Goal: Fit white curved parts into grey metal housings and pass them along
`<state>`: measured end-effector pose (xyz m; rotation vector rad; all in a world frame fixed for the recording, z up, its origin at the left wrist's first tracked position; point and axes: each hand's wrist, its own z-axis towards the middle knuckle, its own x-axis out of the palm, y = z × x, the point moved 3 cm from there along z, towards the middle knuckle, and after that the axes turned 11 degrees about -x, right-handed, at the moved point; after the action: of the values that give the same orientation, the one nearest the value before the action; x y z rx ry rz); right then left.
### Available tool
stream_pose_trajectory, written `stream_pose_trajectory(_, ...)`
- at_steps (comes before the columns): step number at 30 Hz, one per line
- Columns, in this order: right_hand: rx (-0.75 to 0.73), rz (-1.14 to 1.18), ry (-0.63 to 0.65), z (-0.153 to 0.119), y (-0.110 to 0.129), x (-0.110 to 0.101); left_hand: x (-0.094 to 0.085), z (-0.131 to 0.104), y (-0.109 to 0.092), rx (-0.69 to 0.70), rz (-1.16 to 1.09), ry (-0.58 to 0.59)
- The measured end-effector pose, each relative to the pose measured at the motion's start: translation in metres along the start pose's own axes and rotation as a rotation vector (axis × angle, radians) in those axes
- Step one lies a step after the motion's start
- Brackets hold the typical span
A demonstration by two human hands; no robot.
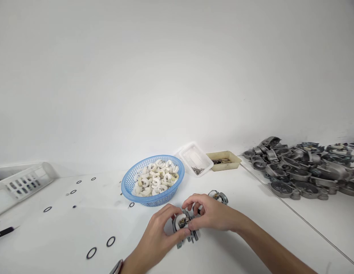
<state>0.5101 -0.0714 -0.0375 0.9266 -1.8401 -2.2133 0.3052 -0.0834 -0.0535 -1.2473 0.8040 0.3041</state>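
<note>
A grey cast-metal carburetor with a white horseshoe-shaped float and brass parts inside is at the front middle of the table. My left hand is closed around its left side, thumb at the front and fingers behind. Bent over the carburetor's right side is my right hand, thumb and curled fingers touching it. Any small part between those fingertips is hidden. Just behind my right hand lies a second carburetor, partly covered by the hand.
A blue basket holds many white floats. Behind stand a clear tray with metal pins and a beige tray. Carburetors pile up at right. Black rings, a knife and a white basket are at left.
</note>
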Motion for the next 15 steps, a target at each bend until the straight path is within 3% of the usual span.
stream_pose_trajectory(9, -0.146, -0.071, -0.059, 0.0056, -0.0037, 0.0047, -0.0001, 0.0007, 0.0039, 0.005, -0.021, -0.032)
stream_pose_trajectory(15, -0.116, -0.070, -0.026, 0.0038, -0.0028, 0.0029, 0.0005, 0.0016, 0.0060, 0.011, -0.011, -0.021)
